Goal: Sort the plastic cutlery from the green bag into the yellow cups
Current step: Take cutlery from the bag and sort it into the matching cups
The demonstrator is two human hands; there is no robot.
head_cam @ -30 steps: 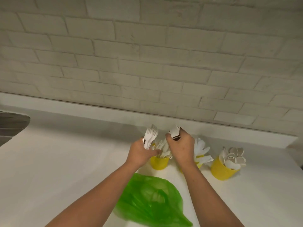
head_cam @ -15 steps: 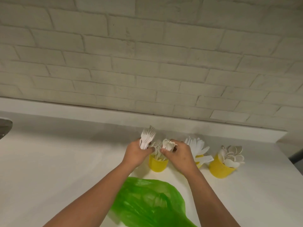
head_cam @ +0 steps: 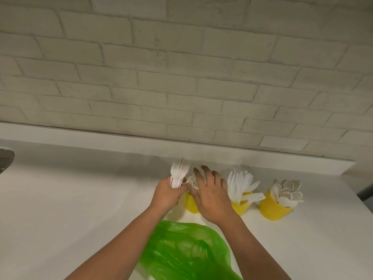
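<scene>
I'm holding a fork bundle (head_cam: 180, 173) tines-up in my left grip (head_cam: 167, 196), just beside the leftmost yellow cup (head_cam: 190, 203), ready for dropping in. My right grip (head_cam: 212, 196) is spreading flat and empty over that cup, likely making room.

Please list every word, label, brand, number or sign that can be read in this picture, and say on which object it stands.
No text can be read in this picture.
The three yellow cups show only a plain mesh pattern and no label.
The green bag, the white forks, knives and spoons, the counter and the brick wall show no lettering.
</scene>
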